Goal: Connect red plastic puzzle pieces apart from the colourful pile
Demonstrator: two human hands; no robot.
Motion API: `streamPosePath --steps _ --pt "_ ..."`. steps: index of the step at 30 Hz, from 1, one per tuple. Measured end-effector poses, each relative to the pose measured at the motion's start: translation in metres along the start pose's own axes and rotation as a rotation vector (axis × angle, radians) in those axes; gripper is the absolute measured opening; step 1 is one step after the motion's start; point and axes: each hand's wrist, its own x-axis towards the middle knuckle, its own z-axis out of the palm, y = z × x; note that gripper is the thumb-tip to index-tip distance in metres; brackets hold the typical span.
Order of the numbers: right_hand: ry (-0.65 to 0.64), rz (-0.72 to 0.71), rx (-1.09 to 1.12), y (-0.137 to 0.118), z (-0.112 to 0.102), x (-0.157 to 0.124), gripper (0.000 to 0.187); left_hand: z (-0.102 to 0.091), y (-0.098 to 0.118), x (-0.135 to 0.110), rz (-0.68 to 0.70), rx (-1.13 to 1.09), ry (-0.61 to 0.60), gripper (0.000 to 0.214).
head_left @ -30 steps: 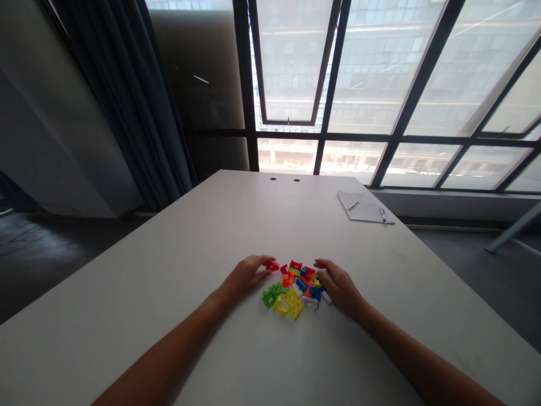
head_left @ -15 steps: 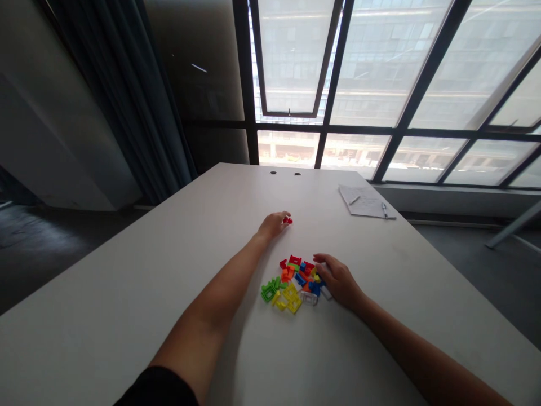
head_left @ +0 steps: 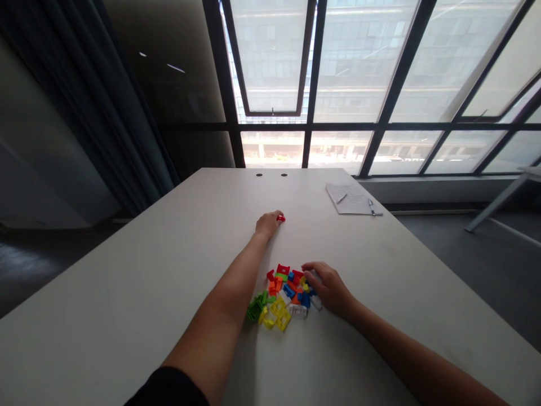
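Note:
A pile of small plastic building pieces [head_left: 281, 296] in red, orange, green, yellow, blue and white lies on the white table [head_left: 147, 270]. My left hand [head_left: 267, 223] is stretched out beyond the pile, fingers pinched on a small red piece [head_left: 280, 217] that rests on or just above the tabletop. At the pile's right edge my right hand [head_left: 326, 286] rests with curled fingers touching the blue and red pieces.
A sheet of paper [head_left: 350, 199] with a pen [head_left: 371, 206] on it lies at the table's far right. Two cable holes [head_left: 271, 175] sit near the far edge. Large windows and a dark curtain stand behind the table.
My left hand took a red piece from the pile's top left and carried it forward across the table. The right hand stayed at the pile. The view shifted slightly.

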Motion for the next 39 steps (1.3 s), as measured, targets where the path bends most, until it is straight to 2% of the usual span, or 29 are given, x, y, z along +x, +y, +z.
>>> streamPosePath --steps 3,5,8,12,14,17,20,23,34,39 --pt "0.006 -0.012 0.004 0.002 0.001 0.000 0.032 -0.002 -0.008 -0.005 0.047 -0.093 0.010 0.050" --pt "0.012 -0.020 0.004 0.003 0.001 0.000 0.032 -0.005 -0.012 -0.015 0.061 -0.153 0.053 0.057" --pt "0.006 -0.020 0.009 0.004 0.000 0.001 0.033 -0.011 -0.015 -0.040 0.055 -0.210 0.104 0.047" --pt "-0.003 -0.012 0.019 0.003 -0.001 0.000 0.032 -0.027 -0.017 -0.089 0.103 -0.246 0.036 0.025" --pt "0.000 -0.018 0.016 0.003 -0.001 -0.001 0.031 -0.037 -0.018 -0.117 0.144 -0.260 -0.037 0.025" --pt "0.009 -0.023 0.034 0.003 -0.001 -0.002 0.028 -0.050 -0.019 -0.157 0.139 -0.251 -0.076 0.025" --pt "0.024 -0.008 0.069 0.002 0.000 -0.003 0.028 -0.058 -0.016 -0.182 0.121 -0.225 -0.091 0.024" --pt "0.027 -0.002 0.078 0.002 0.000 -0.004 0.030 -0.061 -0.012 -0.192 0.147 -0.194 -0.106 0.023" --pt "0.050 0.064 0.105 0.000 -0.001 -0.004 0.034 -0.063 -0.006 -0.198 0.156 -0.103 -0.103 0.027" --pt "0.006 -0.040 0.060 0.004 0.003 -0.002 0.037 -0.064 -0.005 -0.198 0.177 -0.066 -0.099 0.026"
